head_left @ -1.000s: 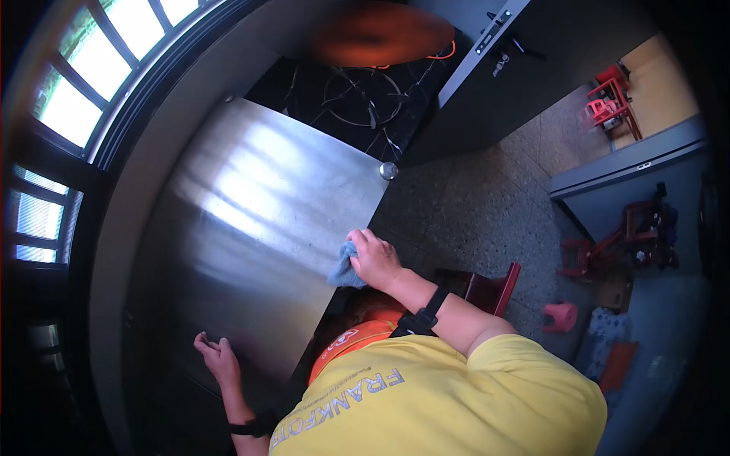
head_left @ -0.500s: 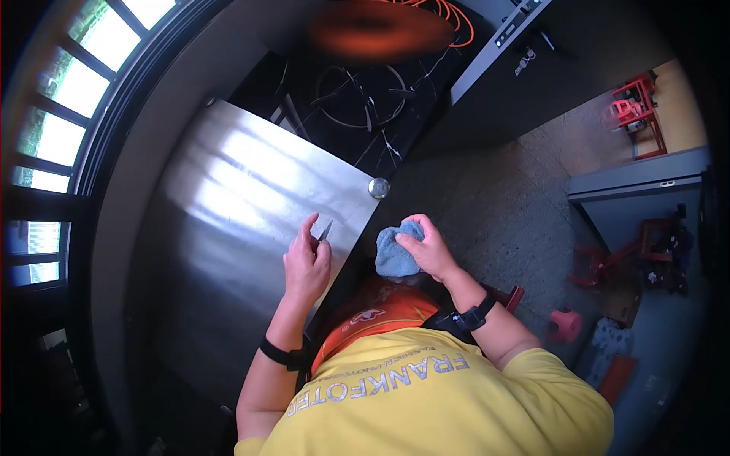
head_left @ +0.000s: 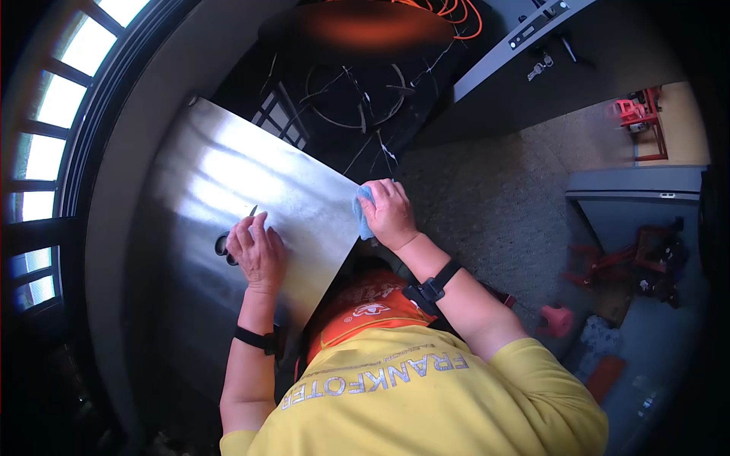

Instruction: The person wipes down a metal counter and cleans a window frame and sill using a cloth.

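Observation:
My left hand [head_left: 258, 249] is over the middle of the shiny metal tabletop [head_left: 304, 186], its fingers curled around a pair of scissors [head_left: 222, 245]. The black handle loops stick out left of the fingers, and a short blade tip shows above them. My right hand [head_left: 389, 214] grips a blue cloth [head_left: 363, 211] at the table's right edge, near the corner. Part of the cloth is hidden under the fingers.
Beyond the table is a black marbled surface [head_left: 319, 125] with a round ring outline and orange cable [head_left: 468, 23]. A dark door [head_left: 525, 91] with keys stands at upper right. Red stools [head_left: 635, 114] and a pink stool [head_left: 557, 321] are on the right. Barred windows [head_left: 46, 156] line the left.
My left hand came up from the lower left and then moved left over the table with the scissors. My right hand lifted the cloth off the edge, then brought it back farther up, near the corner.

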The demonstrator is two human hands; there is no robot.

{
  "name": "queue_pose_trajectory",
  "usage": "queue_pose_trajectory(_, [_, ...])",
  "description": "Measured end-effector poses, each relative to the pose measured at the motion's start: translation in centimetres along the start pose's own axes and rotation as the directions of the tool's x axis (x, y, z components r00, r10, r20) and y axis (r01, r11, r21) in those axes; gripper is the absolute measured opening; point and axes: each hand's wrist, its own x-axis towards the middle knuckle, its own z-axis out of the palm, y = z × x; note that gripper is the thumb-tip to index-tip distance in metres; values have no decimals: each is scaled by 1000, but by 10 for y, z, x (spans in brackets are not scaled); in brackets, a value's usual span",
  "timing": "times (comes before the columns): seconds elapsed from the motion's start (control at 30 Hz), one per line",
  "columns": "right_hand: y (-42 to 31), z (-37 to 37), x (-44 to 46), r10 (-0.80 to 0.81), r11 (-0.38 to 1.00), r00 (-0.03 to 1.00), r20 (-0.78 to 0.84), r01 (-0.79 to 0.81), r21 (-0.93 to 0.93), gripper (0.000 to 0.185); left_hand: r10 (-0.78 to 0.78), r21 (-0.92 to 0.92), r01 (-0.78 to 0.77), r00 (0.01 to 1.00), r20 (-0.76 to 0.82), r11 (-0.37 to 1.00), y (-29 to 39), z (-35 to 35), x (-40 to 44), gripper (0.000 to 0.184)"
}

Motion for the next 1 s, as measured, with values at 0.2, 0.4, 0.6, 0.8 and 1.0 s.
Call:
queue_pose_trajectory(0.2, [23,3,39,592,806,803,65,-590,-53,36,21,-168,-7,996,83,986,11,8,-15,32])
queue_pose_trajectory(0.4, [25,-54,29,564,692,826,8,-479,540,38,10,-230,11,996,93,973,8,7,-13,34])
queue_pose_trajectory(0.6, [-70,-78,-23,224,283,857,464,-512,811,44,-130,-660,389,904,407,643,23,-7,1,25])
queue_pose_trajectory(0.8, [-84,-85,-45,224,319,779,586,-627,711,50,73,-478,849,503,861,-224,50,-27,10,13])
queue_pose_trajectory(1.0, [-48,-69,-91,88,579,457,885,-746,328,30,-240,-823,567,805,542,45,36,-23,32,10])
